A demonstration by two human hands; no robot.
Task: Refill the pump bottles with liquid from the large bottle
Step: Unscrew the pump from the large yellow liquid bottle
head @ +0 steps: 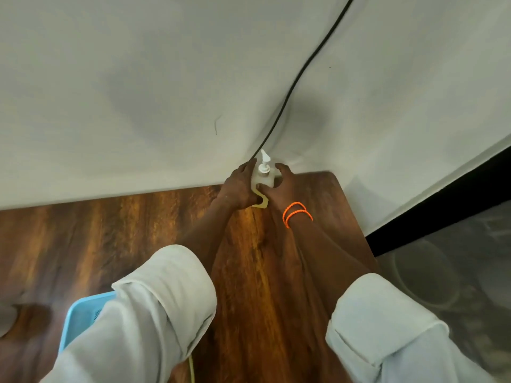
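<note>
1. Step: white translucent plastic pump bottle (262,176) is gripped by left hand (240,189) and right hand (284,187), at far edge of brown wooden table (138,230), against wall.
2. Next, judged: pump head needs unscrewing; large bottle not seen.

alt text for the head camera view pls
Both hands, left hand and right hand, grip a white pump bottle at the far edge of a wooden table against a white wall, beside a black cable.
</note>
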